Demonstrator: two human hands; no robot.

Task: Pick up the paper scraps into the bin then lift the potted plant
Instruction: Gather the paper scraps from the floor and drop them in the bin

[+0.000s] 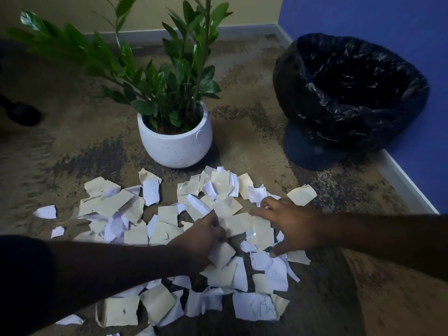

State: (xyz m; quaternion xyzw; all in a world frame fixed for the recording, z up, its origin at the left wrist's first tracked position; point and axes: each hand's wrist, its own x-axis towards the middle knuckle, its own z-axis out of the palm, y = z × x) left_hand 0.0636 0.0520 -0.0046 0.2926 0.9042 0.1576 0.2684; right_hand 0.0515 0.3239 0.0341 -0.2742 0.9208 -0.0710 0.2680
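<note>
We gather the torn cream and white paper scraps (184,229) on the carpet floor — light, limp, best scooped from the heap's edges — with left hand (203,232) pinching some, right hand (288,226) spread flat.

I get just one view, from a camera worn on the person's head. It looks forward and down at the floor (254,141). It sits high, and the wide lens bends the edges of the picture. Both arms come in from the bottom, and the hands are close to the camera: the left hand (201,235) and the right hand (288,225). The paper scraps (169,229) fill the low middle. The potted plant (175,139) is farther off, and the bin (349,93) is at the upper right, near the room's corner.
</note>
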